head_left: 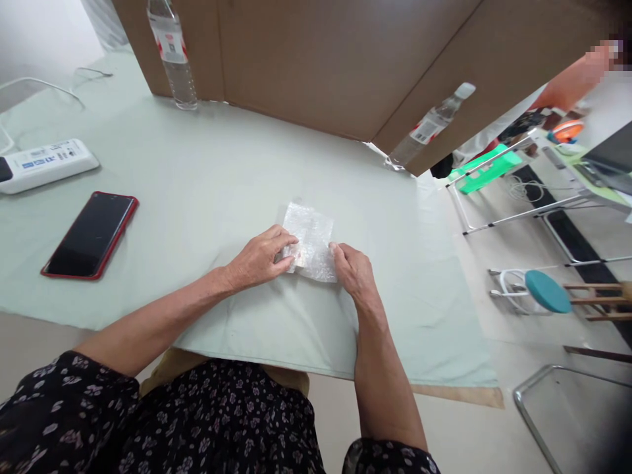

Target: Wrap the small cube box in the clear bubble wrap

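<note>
A small sheet or pouch of clear bubble wrap [315, 227] lies on the pale green tablecloth [237, 171] in front of me. At its left edge, my left hand [264, 255] grips the wrap, thumb and fingers curled over it. My right hand [351, 266] pinches the opposite edge between thumb and bent forefinger. Near the left fingertips, something small and pale shows in or under the plastic; I cannot make out what it is.
A red-cased phone [91, 235] and a white device [47, 164] lie on the left. Water bottles [174, 59] [429, 128] stand against a cardboard screen [296, 66] at the back. Rightward are a teal stool [548, 291] and a metal-framed table [523, 214].
</note>
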`<state>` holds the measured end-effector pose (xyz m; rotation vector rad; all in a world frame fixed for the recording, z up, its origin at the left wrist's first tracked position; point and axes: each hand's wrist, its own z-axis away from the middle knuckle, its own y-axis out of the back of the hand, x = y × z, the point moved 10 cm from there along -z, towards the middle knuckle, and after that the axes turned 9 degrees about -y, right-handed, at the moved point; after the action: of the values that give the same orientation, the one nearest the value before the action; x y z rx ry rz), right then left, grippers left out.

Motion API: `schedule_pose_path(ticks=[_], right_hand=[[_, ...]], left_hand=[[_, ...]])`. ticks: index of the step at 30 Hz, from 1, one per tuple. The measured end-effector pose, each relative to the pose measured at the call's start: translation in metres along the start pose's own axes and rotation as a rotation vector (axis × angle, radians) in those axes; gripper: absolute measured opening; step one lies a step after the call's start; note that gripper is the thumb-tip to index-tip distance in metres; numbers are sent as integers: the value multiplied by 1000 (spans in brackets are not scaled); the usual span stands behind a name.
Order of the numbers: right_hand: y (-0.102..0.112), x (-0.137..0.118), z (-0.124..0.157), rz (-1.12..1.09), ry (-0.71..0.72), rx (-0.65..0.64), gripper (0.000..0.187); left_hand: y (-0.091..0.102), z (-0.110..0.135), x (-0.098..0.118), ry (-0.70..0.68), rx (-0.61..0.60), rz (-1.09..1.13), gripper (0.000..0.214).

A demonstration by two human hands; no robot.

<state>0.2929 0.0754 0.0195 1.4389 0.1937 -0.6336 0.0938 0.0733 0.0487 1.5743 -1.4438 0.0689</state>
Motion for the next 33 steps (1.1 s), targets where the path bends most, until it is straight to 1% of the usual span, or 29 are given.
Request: schedule_pose_path(ticks=[3, 5, 8, 10, 12, 16, 19, 24, 27, 30, 33], right_hand=[[-1, -2, 2, 3, -5, -22, 54], [-4, -2, 3, 5, -21, -40, 53], [-11, -6, 4, 22, -9, -43, 40], [-14, -13, 6, 6, 52, -18, 28], [-16, -20, 8, -53, 111, 7, 22], [-16, -21, 8, -155, 118, -7, 26], [-13, -21, 8, -227, 126, -20, 25], [-7, -27, 13, -443, 145, -24, 26], [-12, -33, 17, -535, 156, -63, 27], [-17, -42, 22, -548, 195, -94, 26], [-21, -46, 25, -586, 215, -164, 28]], left_hand=[[-1, 0, -1, -1, 4, 9, 19], [-2, 0, -1, 5, 0, 16, 16], [-2, 0, -2, 21, -8, 18, 15], [-2, -1, -2, 27, -11, 17, 15], [-2, -1, -1, 26, -15, 13, 16], [-2, -1, 1, 14, -25, 0, 17], [-2, -1, 2, 15, -35, -9, 16], [-2, -2, 2, 19, -46, -14, 15], [-3, -2, 2, 8, -53, -12, 14], [-3, -3, 2, -3, -48, -13, 14], [-3, -3, 3, -4, -41, -10, 14]])
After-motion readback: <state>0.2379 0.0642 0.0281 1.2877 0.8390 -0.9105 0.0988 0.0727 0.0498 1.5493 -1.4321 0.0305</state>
